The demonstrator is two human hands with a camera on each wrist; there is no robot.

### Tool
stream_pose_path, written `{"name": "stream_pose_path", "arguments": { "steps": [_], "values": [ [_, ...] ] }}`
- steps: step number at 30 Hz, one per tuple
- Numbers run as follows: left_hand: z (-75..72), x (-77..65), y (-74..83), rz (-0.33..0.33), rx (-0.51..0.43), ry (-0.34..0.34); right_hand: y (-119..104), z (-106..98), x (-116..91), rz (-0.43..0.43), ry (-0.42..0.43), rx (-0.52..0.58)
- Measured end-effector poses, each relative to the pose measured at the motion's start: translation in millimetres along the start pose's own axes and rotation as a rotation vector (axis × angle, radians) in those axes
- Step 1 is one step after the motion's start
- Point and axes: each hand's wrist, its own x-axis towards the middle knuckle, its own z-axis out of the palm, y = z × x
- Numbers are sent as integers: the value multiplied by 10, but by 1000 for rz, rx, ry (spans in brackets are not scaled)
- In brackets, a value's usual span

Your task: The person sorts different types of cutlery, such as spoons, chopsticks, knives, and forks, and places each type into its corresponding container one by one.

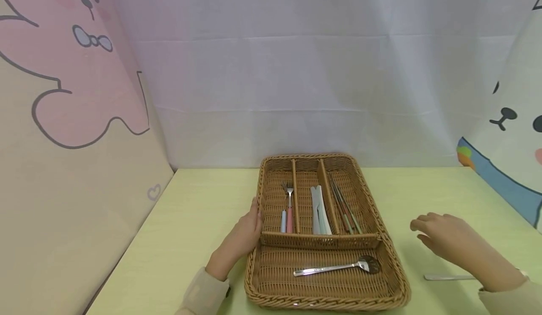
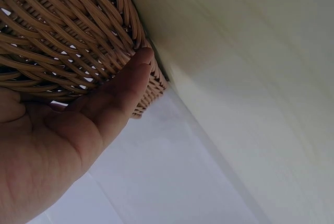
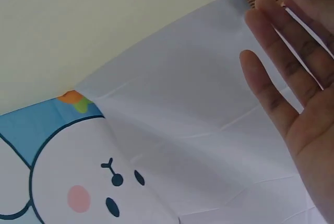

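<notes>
A brown wicker cutlery basket (image 1: pixel 319 292) stands in the middle of the table, with three narrow compartments at the back and a wide one in front. My left hand (image 1: pixel 242 232) rests its fingers along the basket's outer left wall; in the left wrist view those fingers (image 2: pixel 122 85) lie straight against the weave. To the right of the basket, my right hand (image 1: pixel 444 237) is in the air with relaxed fingers, holding nothing. A metal spoon (image 1: pixel 326 269) lies across the front compartment. Partly hidden under my right forearm, a silver utensil handle (image 1: pixel 449 277) lies on the table.
The left compartment holds a pink-handled fork (image 1: pixel 290 218) and a blue-handled utensil (image 1: pixel 283 221). Pale white and green utensils (image 1: pixel 321 216) lie in the middle one, chopsticks (image 1: pixel 345 206) in the right one. A white cloth wall (image 1: pixel 271 79) closes the back; printed panels flank the table.
</notes>
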Motion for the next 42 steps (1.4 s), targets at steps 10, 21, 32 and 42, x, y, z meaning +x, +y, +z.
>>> {"name": "stream_pose_path", "arguments": {
  "steps": [10,21,32,42],
  "values": [
    [8,2,-20,-13,1,-9,130,216,-429,158,-209,85],
    [5,6,-15,-18,-8,-17,153,374,-719,292,-356,164],
    [0,9,0,-30,-5,-27,230,518,-783,238,-335,94],
    [-2,11,1,-38,-18,-35,217,533,-767,236,-298,59]
  ]
}}
